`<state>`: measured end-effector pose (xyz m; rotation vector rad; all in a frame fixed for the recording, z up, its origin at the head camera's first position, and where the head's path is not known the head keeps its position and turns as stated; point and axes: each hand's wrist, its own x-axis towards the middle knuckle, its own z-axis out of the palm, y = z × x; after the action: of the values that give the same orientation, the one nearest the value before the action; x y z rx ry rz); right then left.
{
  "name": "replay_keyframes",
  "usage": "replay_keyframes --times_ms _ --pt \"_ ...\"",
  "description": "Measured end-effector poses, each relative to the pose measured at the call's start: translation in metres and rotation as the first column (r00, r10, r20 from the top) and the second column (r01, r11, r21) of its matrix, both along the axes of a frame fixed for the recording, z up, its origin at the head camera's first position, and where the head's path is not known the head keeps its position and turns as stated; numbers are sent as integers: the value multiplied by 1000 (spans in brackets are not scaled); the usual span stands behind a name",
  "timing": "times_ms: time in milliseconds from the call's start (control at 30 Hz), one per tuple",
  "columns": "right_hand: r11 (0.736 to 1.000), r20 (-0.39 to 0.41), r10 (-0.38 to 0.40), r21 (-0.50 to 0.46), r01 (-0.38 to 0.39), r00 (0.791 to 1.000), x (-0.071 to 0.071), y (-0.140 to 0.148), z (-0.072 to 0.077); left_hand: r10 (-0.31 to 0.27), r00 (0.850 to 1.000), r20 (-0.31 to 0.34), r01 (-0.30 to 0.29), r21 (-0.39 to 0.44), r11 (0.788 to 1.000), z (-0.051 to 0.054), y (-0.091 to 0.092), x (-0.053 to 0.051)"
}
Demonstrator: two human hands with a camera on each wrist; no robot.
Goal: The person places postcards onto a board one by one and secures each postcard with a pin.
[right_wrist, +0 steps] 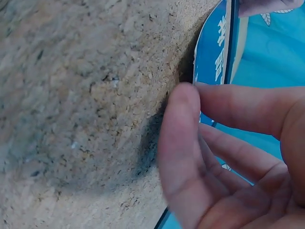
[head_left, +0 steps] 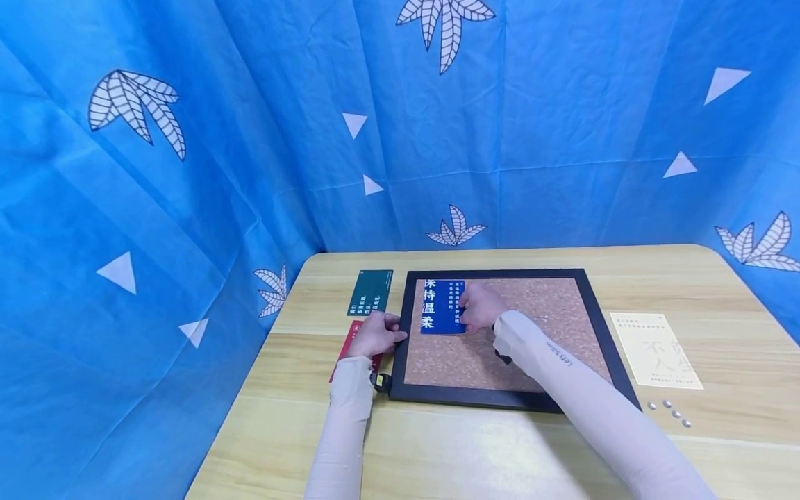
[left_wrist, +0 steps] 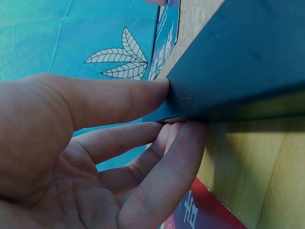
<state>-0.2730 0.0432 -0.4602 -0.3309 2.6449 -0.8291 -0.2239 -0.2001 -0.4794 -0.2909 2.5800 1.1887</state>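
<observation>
A black-framed corkboard (head_left: 437,394) lies on the table. On its left part is a blue card (head_left: 444,309) with white Chinese characters. My right hand (head_left: 482,305) pinches the card's right edge between thumb and index finger; in the right wrist view that edge of the card (right_wrist: 208,62) stands a little off the cork. At the board's left side, my left hand (head_left: 375,335) grips the black frame. The left wrist view shows the thumb on one face of the frame (left_wrist: 238,57) and the fingertips against its lower edge.
Left of the board lie a green card (head_left: 371,292) and a red card (head_left: 351,342), partly covered by my left hand. A cream card (head_left: 656,351) is to the right, with several silver thumbtacks (head_left: 676,414) below it. A blue patterned curtain (head_left: 550,139) hangs behind the table.
</observation>
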Motion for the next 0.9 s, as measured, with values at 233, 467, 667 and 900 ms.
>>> replay_keyframes --times_ms 233,467,667,900 --pt "998 -87 18 64 -12 996 4 -4 2 11 1000 12 -11 3 1000 0 1 0" --pt "997 -79 24 74 -18 997 5 -6 3 17 1000 16 -17 8 1000 0 1 0" --pt "997 -65 -1 76 6 998 7 -8 4 13 1000 15 -14 13 1000 -1 0 -2" --pt "997 -97 -5 81 13 995 8 -9 4 18 1000 19 -18 11 1000 -1 0 -2"
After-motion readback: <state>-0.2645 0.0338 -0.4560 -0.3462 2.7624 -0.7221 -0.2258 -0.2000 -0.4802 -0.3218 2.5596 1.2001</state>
